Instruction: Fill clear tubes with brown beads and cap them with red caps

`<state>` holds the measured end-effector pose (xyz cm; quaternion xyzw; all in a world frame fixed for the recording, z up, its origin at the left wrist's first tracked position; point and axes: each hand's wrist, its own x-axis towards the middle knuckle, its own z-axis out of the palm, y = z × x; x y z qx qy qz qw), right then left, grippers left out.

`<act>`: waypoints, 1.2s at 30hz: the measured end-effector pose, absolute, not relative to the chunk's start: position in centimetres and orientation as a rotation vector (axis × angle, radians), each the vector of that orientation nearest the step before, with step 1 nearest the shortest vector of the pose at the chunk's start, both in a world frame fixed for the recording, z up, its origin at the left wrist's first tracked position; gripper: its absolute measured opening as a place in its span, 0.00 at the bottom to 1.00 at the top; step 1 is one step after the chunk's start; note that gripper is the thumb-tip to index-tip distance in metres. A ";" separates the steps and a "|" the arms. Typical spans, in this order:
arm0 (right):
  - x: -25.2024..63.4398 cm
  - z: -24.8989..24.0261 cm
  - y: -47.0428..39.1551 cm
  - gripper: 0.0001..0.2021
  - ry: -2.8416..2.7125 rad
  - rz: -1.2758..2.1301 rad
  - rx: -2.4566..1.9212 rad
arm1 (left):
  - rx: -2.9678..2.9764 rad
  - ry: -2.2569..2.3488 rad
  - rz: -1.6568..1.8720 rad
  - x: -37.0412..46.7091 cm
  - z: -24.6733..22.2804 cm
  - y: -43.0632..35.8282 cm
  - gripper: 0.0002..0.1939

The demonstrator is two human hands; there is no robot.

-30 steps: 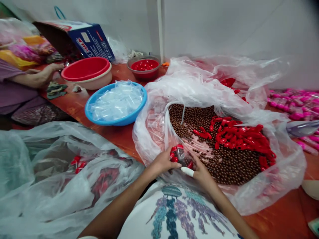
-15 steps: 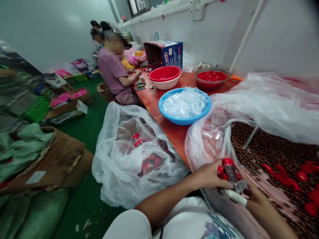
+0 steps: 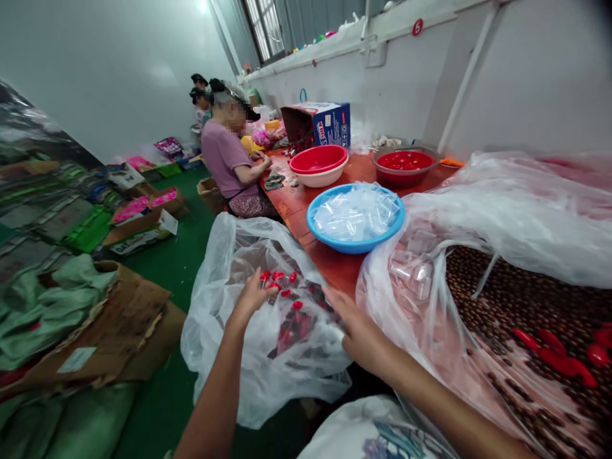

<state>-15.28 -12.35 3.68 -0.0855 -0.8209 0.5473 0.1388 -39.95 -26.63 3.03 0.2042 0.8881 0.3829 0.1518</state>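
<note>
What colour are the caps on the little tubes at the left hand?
Red caps, clearest in the head view.

Bag (image 3: 248, 363) left of table (image 3: 329, 261), basin (image 3: 356, 220) on it

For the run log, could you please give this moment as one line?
left hand: over clear bag, by red-capped tubes | right hand: open, at bag

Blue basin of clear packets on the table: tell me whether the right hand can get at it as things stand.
Probably yes. The right hand hovers open at the table's near edge, and the blue basin stands just beyond it over bare tabletop. The big clear bag lies beside the basin, not across the way.
</note>
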 end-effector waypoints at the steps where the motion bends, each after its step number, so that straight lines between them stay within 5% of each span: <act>1: -13.7 2.9 -12.3 0.38 -2.379 1.614 -0.264 | 0.605 2.639 1.046 -40.5 2.6 -26.6 0.41; 6: -5.8 1.7 -11.5 0.24 -2.353 1.733 -0.491 | 1.099 2.592 1.019 -37.1 2.5 -20.4 0.29; 14: 2.3 1.9 -10.1 0.16 -1.892 1.671 -1.002 | 1.839 1.602 0.937 -19.3 3.5 -5.0 0.13; 23: 10.5 -1.6 -9.4 0.14 -1.555 1.449 -1.355 | 1.824 1.950 0.642 -18.6 0.6 4.7 0.16; 27: 12.0 -3.4 -9.1 0.15 -1.477 1.464 -1.401 | 1.706 2.035 0.502 -20.9 0.2 4.1 0.14; 36: 10.5 -1.8 -7.3 0.15 -1.673 1.327 -1.274 | 1.765 1.889 0.496 -19.3 -1.2 2.1 0.27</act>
